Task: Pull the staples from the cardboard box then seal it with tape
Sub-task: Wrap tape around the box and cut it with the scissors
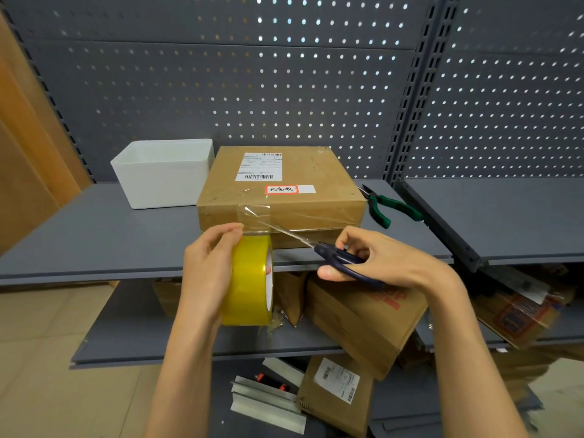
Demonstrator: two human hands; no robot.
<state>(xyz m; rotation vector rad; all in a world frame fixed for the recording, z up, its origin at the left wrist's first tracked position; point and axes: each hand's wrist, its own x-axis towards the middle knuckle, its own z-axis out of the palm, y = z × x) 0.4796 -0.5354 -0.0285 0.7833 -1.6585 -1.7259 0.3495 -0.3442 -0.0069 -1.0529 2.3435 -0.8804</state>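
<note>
Left hand (208,267) fingers curled round yellow tape roll (249,281), right hand (379,259) fingers gripping scissors (335,251) at the tape strip, cardboard box (281,191) on shelf (94,235)

The cardboard box (281,188) fills the middle of the shelf (79,235), reaching close to its near edge. The white bin (164,175) stands just beside its far left side, leaving no gap there. Green-handled pliers (388,207) lie just right of the box. Bare shelf lies open at near left. Both hands, tape roll (249,279) and scissors (341,257) crowd the box's near face. The pegboard wall (284,90) closes the far side.
</note>
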